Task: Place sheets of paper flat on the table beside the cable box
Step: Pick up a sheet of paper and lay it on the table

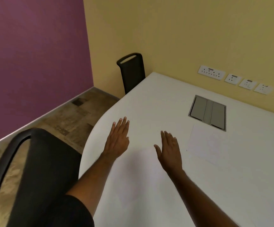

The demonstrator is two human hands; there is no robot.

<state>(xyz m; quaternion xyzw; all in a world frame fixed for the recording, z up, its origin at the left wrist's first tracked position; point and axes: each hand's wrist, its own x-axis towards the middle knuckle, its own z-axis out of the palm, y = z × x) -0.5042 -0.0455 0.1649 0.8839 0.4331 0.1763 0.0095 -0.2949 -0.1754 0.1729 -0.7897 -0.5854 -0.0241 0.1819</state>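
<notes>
A white sheet of paper [206, 144] lies flat on the white table [149, 99], just in front of the grey cable box [208, 113] set into the tabletop. My left hand [119, 138] hovers palm down over the table near its curved left edge, fingers straight and holding nothing. My right hand [169, 149] is stretched out flat a little left of the sheet, also holding nothing. A second pale sheet seems to lie under and between my hands, but its edges are too faint to be sure.
A black chair [132, 71] stands at the table's far corner against the yellow wall. Another black chair back [39, 161] is close at the lower left. Several wall sockets [231, 78] line the wall behind the cable box. Wooden floor lies left.
</notes>
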